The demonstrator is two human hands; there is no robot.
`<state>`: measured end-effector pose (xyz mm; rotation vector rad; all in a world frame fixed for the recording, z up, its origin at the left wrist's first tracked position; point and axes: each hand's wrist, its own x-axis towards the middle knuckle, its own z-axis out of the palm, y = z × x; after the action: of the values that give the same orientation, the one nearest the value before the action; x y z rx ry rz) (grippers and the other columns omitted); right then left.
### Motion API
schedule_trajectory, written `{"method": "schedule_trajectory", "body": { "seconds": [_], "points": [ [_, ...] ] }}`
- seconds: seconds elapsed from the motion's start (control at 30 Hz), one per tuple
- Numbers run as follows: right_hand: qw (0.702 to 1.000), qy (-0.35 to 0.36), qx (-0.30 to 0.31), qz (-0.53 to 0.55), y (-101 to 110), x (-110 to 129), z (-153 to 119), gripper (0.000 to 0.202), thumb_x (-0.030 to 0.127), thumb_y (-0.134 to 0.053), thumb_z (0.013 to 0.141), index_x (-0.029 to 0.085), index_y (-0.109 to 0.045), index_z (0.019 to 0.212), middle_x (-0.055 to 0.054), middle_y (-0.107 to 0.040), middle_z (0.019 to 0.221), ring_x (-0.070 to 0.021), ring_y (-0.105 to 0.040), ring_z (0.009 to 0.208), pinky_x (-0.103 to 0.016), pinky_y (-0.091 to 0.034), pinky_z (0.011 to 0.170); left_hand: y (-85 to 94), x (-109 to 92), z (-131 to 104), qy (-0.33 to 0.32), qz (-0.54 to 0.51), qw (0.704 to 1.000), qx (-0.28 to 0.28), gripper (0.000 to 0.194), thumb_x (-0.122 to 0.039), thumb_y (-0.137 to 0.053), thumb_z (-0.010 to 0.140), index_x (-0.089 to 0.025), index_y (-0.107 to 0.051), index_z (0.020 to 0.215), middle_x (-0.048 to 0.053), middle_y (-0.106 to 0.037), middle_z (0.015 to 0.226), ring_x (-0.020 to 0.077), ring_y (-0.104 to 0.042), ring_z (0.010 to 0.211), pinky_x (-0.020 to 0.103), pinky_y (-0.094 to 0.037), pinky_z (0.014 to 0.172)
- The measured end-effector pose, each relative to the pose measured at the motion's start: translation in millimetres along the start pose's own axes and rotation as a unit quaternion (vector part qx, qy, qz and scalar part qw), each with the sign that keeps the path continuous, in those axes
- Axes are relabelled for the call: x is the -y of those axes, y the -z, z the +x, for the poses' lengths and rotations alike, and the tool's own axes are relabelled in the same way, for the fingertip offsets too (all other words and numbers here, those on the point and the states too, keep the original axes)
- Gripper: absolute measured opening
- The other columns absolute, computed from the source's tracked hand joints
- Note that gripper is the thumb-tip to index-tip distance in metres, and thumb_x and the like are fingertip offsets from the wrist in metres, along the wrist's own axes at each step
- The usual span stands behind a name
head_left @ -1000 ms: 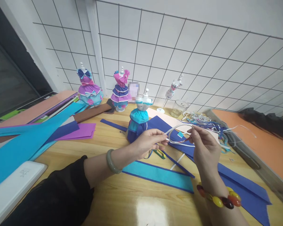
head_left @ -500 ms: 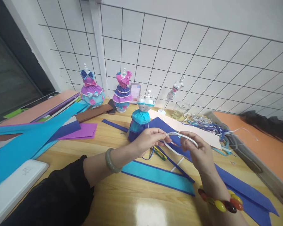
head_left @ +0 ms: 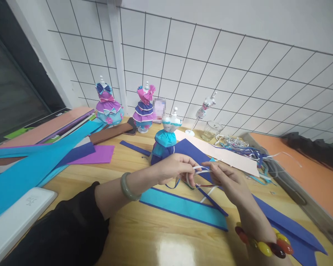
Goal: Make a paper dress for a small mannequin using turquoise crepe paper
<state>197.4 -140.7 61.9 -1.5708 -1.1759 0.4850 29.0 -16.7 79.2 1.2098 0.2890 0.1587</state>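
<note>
A narrow white strip (head_left: 202, 171), looped, is stretched between my hands above the table. My left hand (head_left: 176, 169) pinches it, fingers curled around one side. Its other side is gripped between the thumb and fingers of my right hand (head_left: 226, 177). Just behind my left hand stands a small dress form in a turquoise and dark blue dress (head_left: 165, 138), its skirt partly hidden by that hand. Beneath my hands lie a turquoise strip with dark blue edges (head_left: 183, 207) and a thin dark blue strip (head_left: 215, 204). The cutter under my left hand is mostly covered.
Two dressed forms (head_left: 108, 105) (head_left: 144, 111), a bare dress form (head_left: 207, 107) and a glass jar (head_left: 211, 131) stand along the grid wall. Coloured sheets (head_left: 52, 147) and a white box-like device (head_left: 24, 218) lie left; ribbon scraps (head_left: 238, 144) are heaped right.
My hands have come closer together and the white loop between them has become smaller. My right hand has turned slightly, and my left fingers have curled further round the strip.
</note>
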Motion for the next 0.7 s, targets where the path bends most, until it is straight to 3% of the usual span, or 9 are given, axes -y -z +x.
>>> {"method": "schedule_trajectory", "body": {
  "seconds": [0.13, 0.3, 0.4, 0.57, 0.7],
  "points": [
    [0.996, 0.045, 0.017, -0.071, 5, 3, 1, 0.023, 0.045, -0.067, 0.08, 0.024, -0.077, 0.078, -0.004, -0.073, 0.075, -0.0175, -0.065, 0.069, -0.028, -0.053, 0.062, -0.5, -9, -9, -0.023, 0.2, 0.979, -0.033, 0.024, -0.025, -0.054, 0.081, -0.012, -0.069, 0.096, -0.005, -0.049, 0.05, 0.0068, -0.041, 0.044, 0.02, -0.032, 0.047],
    [0.962, 0.204, -0.021, -0.178, 7, 9, -3, 0.013, 0.031, -0.064, 0.084, 0.023, -0.075, 0.082, -0.003, -0.07, 0.07, -0.0158, -0.061, 0.061, -0.028, -0.048, 0.055, -8.1, -20, -26, -0.101, 0.375, 0.916, -0.097, 0.03, -0.028, -0.049, 0.085, -0.013, -0.074, 0.094, -0.004, -0.042, 0.051, 0.0078, -0.034, 0.049, 0.021, -0.022, 0.045],
    [0.92, 0.306, -0.055, -0.24, 5, 15, -7, 0.012, 0.021, -0.062, 0.085, 0.024, -0.073, 0.091, -0.001, -0.065, 0.063, -0.0138, -0.056, 0.055, -0.027, -0.045, 0.051, -11.7, -26, -33, -0.103, 0.39, 0.907, -0.119, 0.035, -0.028, -0.049, 0.085, -0.014, -0.072, 0.108, -0.004, -0.042, 0.051, 0.0083, -0.034, 0.049, 0.02, -0.024, 0.044],
    [0.851, 0.406, -0.116, -0.312, 1, 28, -17, 0.032, 0.006, -0.064, 0.082, 0.024, -0.067, 0.108, -0.001, -0.063, 0.068, -0.0122, -0.056, 0.056, -0.025, -0.044, 0.052, -12.9, -32, -41, -0.091, 0.342, 0.928, -0.113, 0.048, -0.034, -0.048, 0.087, -0.017, -0.058, 0.13, -0.002, -0.054, 0.057, 0.0086, -0.041, 0.048, 0.02, -0.032, 0.046],
    [0.833, 0.429, -0.14, -0.32, 1, 35, -23, 0.044, 0.002, -0.065, 0.08, 0.026, -0.064, 0.117, -0.002, -0.064, 0.072, -0.0139, -0.06, 0.06, -0.026, -0.046, 0.055, -14.7, -39, -51, -0.127, 0.327, 0.931, -0.106, 0.053, -0.034, -0.047, 0.088, -0.024, -0.045, 0.14, -0.003, -0.058, 0.062, 0.0098, -0.048, 0.053, 0.021, -0.039, 0.052]
  ]
}}
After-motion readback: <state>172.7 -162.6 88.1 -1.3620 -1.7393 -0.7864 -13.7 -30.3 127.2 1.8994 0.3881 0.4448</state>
